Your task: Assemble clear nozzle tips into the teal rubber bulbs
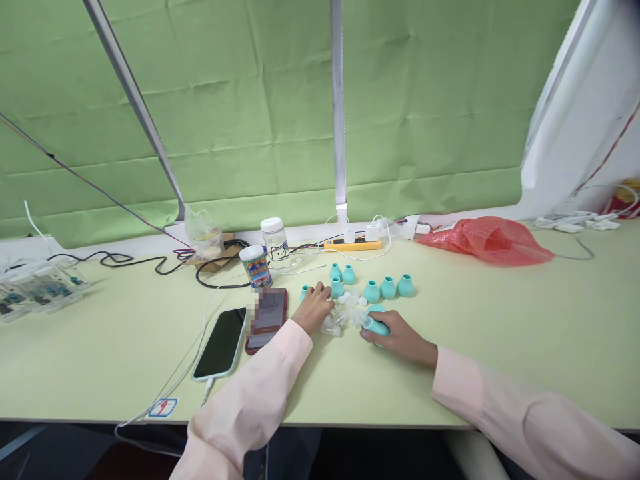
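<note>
My right hand (397,339) is closed around a turquoise piece (376,326) with a clear part at its left end. Beside it lies a pile of small clear and white parts (345,312) on the table. At the pile's left edge is my left hand (314,308), its fingers bent and reaching down; whether they pinch anything is hidden. Small turquoise pots stand behind my hands: one (337,287) near my left fingers, and three in a row to the right, including one (388,288) in the middle. Another turquoise piece (375,309) lies just behind my right hand.
Two phones, one black (221,343) and one red-edged (267,320), lie left of my left hand. Behind them stand a printed can (256,267) and a clear jar (275,243). A yellow power strip (353,245), cables and a red plastic bag (487,240) lie along the back.
</note>
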A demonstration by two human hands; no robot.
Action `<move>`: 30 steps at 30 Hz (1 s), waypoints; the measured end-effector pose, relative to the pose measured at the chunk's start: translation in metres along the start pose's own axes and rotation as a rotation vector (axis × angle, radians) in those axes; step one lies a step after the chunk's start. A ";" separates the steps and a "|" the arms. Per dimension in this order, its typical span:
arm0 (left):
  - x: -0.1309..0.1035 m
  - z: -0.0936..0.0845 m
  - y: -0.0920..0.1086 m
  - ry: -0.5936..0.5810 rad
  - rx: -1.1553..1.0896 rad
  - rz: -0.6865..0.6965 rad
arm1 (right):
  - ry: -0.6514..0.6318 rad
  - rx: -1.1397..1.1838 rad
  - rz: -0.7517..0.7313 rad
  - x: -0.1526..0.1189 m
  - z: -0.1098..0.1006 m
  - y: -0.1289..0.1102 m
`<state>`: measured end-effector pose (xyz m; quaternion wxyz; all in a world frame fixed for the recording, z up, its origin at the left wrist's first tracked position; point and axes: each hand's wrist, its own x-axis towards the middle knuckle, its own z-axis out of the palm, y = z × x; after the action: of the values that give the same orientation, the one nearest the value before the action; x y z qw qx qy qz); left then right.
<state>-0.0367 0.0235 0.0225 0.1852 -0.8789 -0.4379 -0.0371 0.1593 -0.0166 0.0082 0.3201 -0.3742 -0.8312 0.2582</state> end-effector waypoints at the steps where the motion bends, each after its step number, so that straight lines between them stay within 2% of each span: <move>1: 0.000 0.000 0.000 0.002 -0.004 0.002 | 0.000 0.004 0.005 0.000 0.000 0.000; 10: -0.001 0.003 0.002 -0.048 -0.127 -0.001 | -0.007 0.020 0.021 -0.001 -0.001 -0.001; 13: -0.002 0.001 0.005 0.039 -0.190 -0.039 | -0.009 0.015 0.016 -0.001 0.000 0.000; 15: -0.002 -0.002 0.007 0.137 -0.275 -0.089 | -0.011 0.011 0.014 -0.001 0.000 0.000; 18: -0.002 -0.008 0.011 0.296 -0.554 -0.201 | 0.003 0.007 0.017 0.000 -0.001 0.001; 22: -0.003 -0.020 0.018 0.411 -1.197 -0.331 | 0.022 0.016 0.006 0.000 -0.001 0.000; 26: -0.005 -0.025 0.025 0.388 -1.760 -0.361 | 0.038 0.036 -0.007 -0.001 -0.002 -0.001; 30: -0.006 -0.021 0.030 0.267 -1.974 -0.328 | 0.073 0.036 -0.011 -0.001 -0.002 -0.003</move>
<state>-0.0147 -0.0049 0.0316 -0.5851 -0.5567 -0.3026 -0.5060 0.1602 -0.0186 0.0115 0.3584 -0.3730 -0.8161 0.2575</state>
